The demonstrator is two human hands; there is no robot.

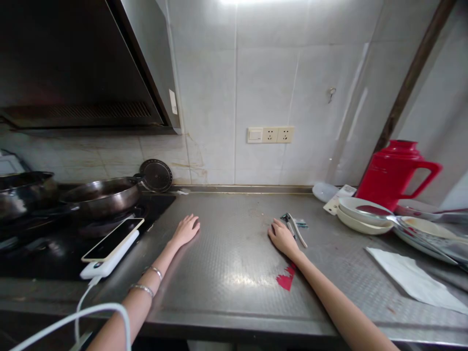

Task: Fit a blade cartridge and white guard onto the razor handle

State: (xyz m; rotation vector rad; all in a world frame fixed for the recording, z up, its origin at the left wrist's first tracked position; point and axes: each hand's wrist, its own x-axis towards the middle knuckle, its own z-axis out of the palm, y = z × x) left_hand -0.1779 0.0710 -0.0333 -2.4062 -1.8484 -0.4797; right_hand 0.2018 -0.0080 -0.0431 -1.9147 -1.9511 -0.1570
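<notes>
My left hand [185,230] lies palm down on the metal counter [234,243], fingers slightly spread, holding nothing. Farther right, my right hand [283,237] rests flat on the same counter, its fingers loosely apart. Just beside its fingers is a tool with pale handles [298,231], partly hidden by the hand; whether they touch is unclear. Small blue-green items [302,224] lie behind that tool. A torn red piece [285,279] is on the counter below my right wrist, next to the forearm.
At left, a phone [113,239] lies on a white power bank [109,258] with a cable, beside a pan [102,197] on the stove. A red thermos [391,175], stacked bowls [360,214] and a white napkin [413,278] are at right. The range hood [73,63] hangs upper left.
</notes>
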